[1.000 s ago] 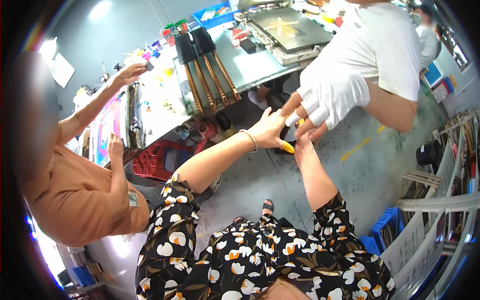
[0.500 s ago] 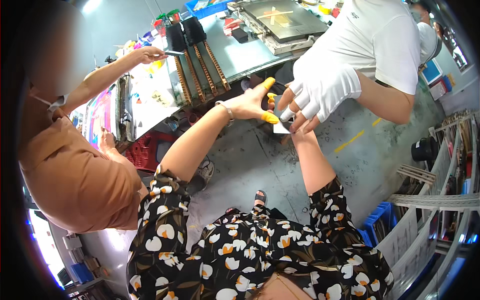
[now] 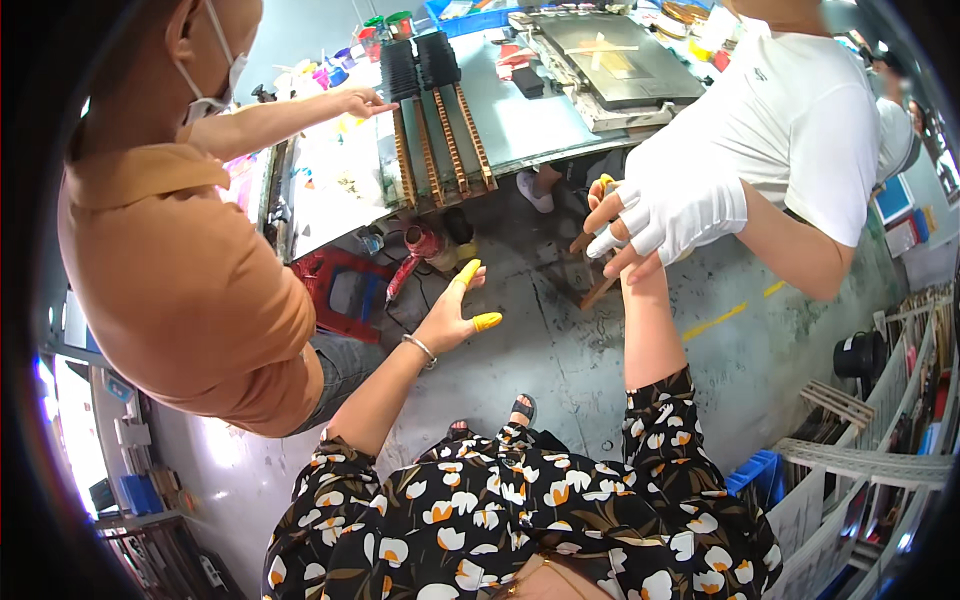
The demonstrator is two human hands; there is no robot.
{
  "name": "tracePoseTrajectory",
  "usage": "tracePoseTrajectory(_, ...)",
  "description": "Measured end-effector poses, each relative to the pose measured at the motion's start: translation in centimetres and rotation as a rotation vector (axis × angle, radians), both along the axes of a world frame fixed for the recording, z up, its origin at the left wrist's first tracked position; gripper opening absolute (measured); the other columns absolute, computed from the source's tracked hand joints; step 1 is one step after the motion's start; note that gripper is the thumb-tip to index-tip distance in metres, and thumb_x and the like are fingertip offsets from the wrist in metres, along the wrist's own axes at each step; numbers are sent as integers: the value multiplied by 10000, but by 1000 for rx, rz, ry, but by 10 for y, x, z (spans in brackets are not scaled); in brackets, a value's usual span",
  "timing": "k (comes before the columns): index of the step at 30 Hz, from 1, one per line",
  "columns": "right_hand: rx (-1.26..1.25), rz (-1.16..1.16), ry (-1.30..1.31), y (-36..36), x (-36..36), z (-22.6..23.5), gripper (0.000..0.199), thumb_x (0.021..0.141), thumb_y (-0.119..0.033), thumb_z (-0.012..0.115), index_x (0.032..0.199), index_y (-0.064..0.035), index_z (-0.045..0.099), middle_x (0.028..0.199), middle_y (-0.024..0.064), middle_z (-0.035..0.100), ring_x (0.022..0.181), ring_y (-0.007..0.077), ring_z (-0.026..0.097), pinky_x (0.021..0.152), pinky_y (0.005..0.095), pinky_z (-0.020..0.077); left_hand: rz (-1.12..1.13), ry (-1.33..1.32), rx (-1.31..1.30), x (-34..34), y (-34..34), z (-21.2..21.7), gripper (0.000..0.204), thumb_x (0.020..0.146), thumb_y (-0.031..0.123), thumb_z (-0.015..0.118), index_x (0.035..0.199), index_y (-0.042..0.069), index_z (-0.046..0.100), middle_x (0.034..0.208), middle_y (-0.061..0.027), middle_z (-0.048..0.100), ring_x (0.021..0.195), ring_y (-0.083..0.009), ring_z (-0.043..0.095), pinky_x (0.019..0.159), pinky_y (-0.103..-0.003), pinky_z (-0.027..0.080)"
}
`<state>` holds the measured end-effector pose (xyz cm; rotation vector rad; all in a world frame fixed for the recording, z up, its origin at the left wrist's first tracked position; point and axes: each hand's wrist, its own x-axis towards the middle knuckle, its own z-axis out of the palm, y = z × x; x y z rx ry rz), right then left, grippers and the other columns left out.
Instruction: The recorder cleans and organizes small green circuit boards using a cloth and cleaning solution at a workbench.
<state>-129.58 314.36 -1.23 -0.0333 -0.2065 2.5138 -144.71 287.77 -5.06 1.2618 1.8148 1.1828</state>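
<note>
My left hand (image 3: 447, 318) is over the floor, with yellow finger cots on its thumb and a fingertip. Its fingers are apart and nothing lies between them. A co-worker's hand in a white fingerless glove (image 3: 680, 215) covers most of my right hand. Past that glove only a yellow-capped fingertip (image 3: 604, 183) shows, so what my right fingers hold, if anything, is hidden. Beyond my hands, notched wooden racks (image 3: 450, 140) lie on the table (image 3: 530, 130) with black stacked pieces (image 3: 400, 68) at their far ends. Another co-worker's bare hand (image 3: 362, 103) reaches to them.
A person in an orange-brown shirt (image 3: 190, 290) stands close at left, one in a white shirt (image 3: 740, 120) at right. A red plastic stool (image 3: 345, 300) is under the table edge. A flat metal plate (image 3: 615, 60) sits at the back. Shelving (image 3: 860, 455) stands at lower right.
My left hand has drawn back toward me, away from my right hand. The white card-like piece beside the gloved hand is out of sight. The left co-worker's hand no longer shows its thin dark piece.
</note>
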Motion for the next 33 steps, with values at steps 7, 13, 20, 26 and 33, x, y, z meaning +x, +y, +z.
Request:
tracePoseTrajectory(7,147,-8,-94,-6,-8,3,504,873,-335,382,1011,149,411,816,271,538,789,345,564,802,422,457,113,24,-44,1,-25,-15,777,727,238,680,1317,32,217,1277,-129,389,1142,-220,433,973,-342,308)
tracePoseTrajectory(13,138,494,98,31,-8,-3,538,910,-348,284,1026,170,374,860,365,497,747,390,570,724,380,482,115,-21,-24,11,-17,-17,738,738,171,667,1316,45,227,1276,-119,392,1135,-219,444,973,-349,303)
tracePoseTrajectory(20,651,487,-98,37,-8,0,533,894,-301,303,1073,196,368,881,347,529,656,332,604,556,310,487,82,-24,40,20,-13,-28,792,707,210,700,1314,41,221,1235,-125,418,1055,-213,491,917,-332,369)
tracePoseTrajectory(26,895,98,-326,16,-13,10,659,923,-360,232,805,213,536,630,258,564,380,225,519,319,246,385,110,-42,17,22,-17,-35,796,707,210,700,1317,46,217,1231,-128,422,1044,-214,500,911,-334,374)
tracePoseTrajectory(33,962,-104,-151,23,-24,15,535,873,-327,339,756,158,534,642,258,558,447,215,512,426,237,422,106,-201,21,20,-15,-42,763,730,108,663,1335,84,198,1257,-115,394,1064,-184,475,937,-336,347)
